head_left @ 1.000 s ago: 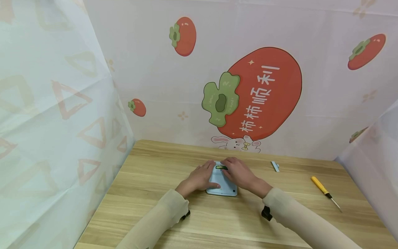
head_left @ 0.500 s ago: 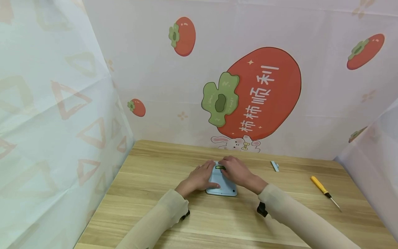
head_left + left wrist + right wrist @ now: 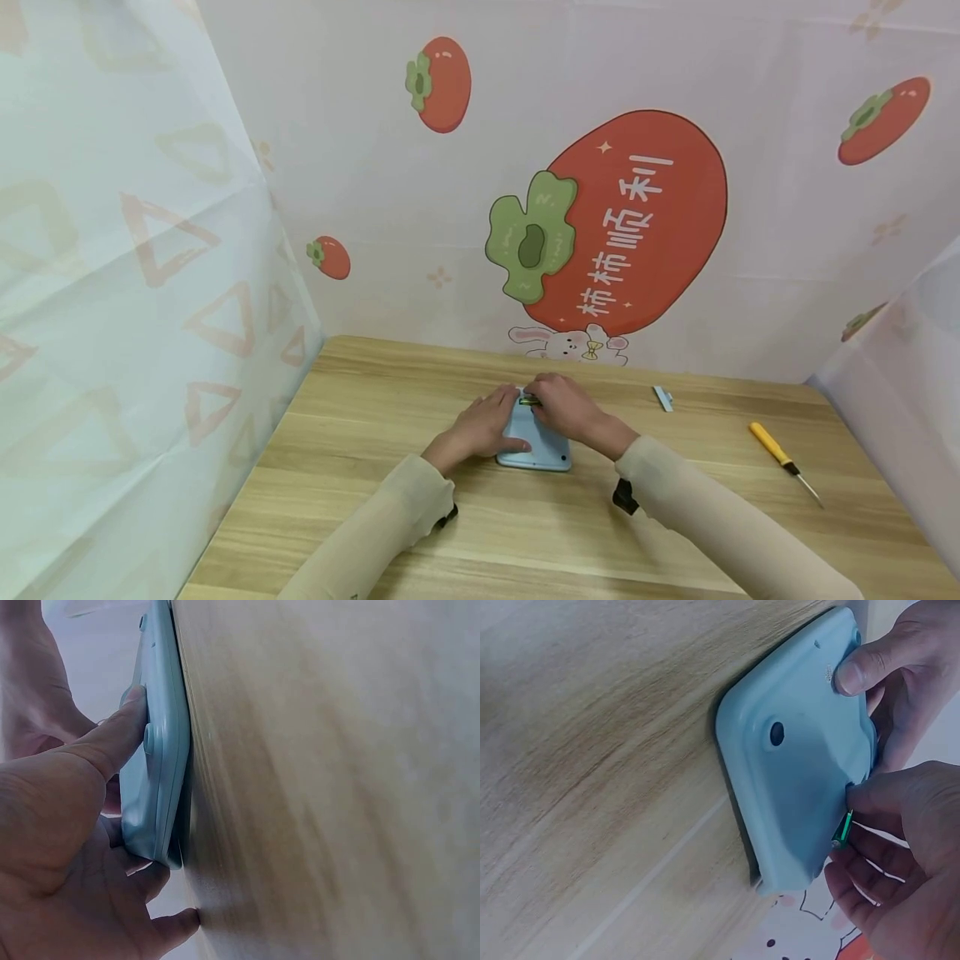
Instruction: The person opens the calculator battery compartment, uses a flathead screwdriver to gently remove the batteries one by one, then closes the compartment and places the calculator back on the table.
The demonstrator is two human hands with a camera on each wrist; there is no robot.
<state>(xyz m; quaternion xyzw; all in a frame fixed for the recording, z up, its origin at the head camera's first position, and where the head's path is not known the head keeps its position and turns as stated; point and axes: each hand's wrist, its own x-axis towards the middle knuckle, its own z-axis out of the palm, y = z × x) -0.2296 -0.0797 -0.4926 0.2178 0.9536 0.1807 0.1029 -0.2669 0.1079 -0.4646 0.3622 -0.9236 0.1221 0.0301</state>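
Head view puts the light blue device [image 3: 536,442] just below the centre of the frame, back side up on the worktop [image 3: 375,400], directly between your hands. Your left hand [image 3: 480,429] grips it from the left, thumb laid across the back and fingers along the far-left edge; left wrist view shows fingertips against its side. Your right hand [image 3: 566,408] covers the upper right of the device, thumb and fingers curled about the green battery [image 3: 844,829] at the slot near its far end. How hard you pinch is hard to tell, and so is whether the battery sits fully in the slot.

The step in hand looks like working that battery at the slot. To do it well, bear down evenly with your left thumb so the device can't skid, and let your right fingertips do the fine work. Guide the battery in line with the slot, one end at a time, and avoid prying against the plastic rim, which could mark or crack.

Towards the right of the frame, a small blue piece [image 3: 663,398] and the yellow-handled screwdriver [image 3: 769,442] lie apart from both your hands.
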